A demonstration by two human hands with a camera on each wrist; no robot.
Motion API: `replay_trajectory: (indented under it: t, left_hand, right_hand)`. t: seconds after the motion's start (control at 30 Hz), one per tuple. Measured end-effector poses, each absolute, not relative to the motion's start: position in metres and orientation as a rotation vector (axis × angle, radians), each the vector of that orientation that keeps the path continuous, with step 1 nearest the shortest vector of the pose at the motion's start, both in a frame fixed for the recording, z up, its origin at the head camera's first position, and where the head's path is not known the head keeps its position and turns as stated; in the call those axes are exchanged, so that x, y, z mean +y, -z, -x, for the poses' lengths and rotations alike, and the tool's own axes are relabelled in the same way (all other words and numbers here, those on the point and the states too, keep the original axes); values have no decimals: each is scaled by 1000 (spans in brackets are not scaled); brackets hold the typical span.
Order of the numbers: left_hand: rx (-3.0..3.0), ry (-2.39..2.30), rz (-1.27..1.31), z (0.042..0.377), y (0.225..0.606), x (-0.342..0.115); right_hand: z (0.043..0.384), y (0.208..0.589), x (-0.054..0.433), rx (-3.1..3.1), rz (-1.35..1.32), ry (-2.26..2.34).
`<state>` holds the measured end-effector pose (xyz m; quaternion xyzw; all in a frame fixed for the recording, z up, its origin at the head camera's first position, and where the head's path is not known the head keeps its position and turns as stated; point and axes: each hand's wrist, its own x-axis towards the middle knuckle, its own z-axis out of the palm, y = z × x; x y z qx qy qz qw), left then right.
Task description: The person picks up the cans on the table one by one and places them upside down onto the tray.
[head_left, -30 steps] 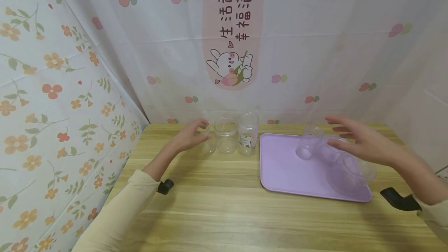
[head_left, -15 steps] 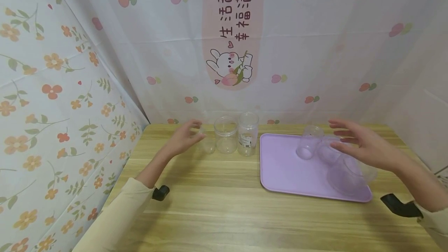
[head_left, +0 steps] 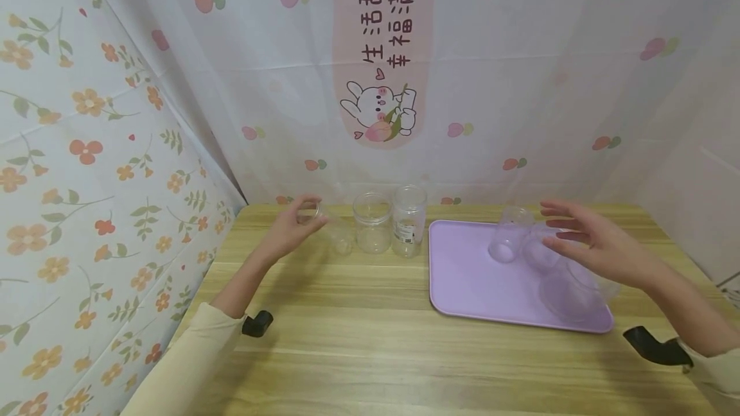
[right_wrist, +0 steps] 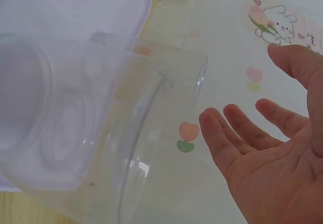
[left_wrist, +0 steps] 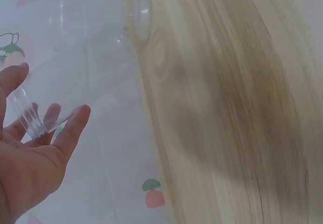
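Note:
In the head view my left hand [head_left: 286, 233] grips a clear plastic jar [head_left: 334, 231] by its rim. The jar leans, with its mouth toward the hand and its base low on the table side. Fingers and thumb spread around the rim of this jar [left_wrist: 86, 77] in the left wrist view. Just right of it stand a wide clear jar [head_left: 372, 233] and a taller clear jar [head_left: 409, 201] bearing a small label. My right hand [head_left: 601, 242] hovers over the right side of the purple tray [head_left: 474, 287], fingers spread, holding nothing.
On the tray are a slim clear container [head_left: 511, 236], a mid-sized one [head_left: 539, 252] and a large one [head_left: 578, 287], partly behind the right hand. A patterned curtain [head_left: 277, 82] hangs along the back edge of the wooden table [head_left: 358, 339].
My left hand has moved left, tilting the jar's rim away from the two standing jars. The right hand has barely shifted and stays above the tray.

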<state>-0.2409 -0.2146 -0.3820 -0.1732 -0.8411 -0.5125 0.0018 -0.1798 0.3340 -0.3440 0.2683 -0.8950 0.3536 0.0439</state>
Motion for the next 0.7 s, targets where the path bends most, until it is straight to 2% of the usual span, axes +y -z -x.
replay_trajectory:
  t: [0.23, 0.7]
  left_hand:
    - [-2652, 1616, 447, 234, 376, -226]
    - [-2585, 1588, 428, 220, 373, -233]
  right_hand:
    - [178, 347, 333, -2700, -792, -1140]
    - [175, 351, 331, -2682, -822, -1182]
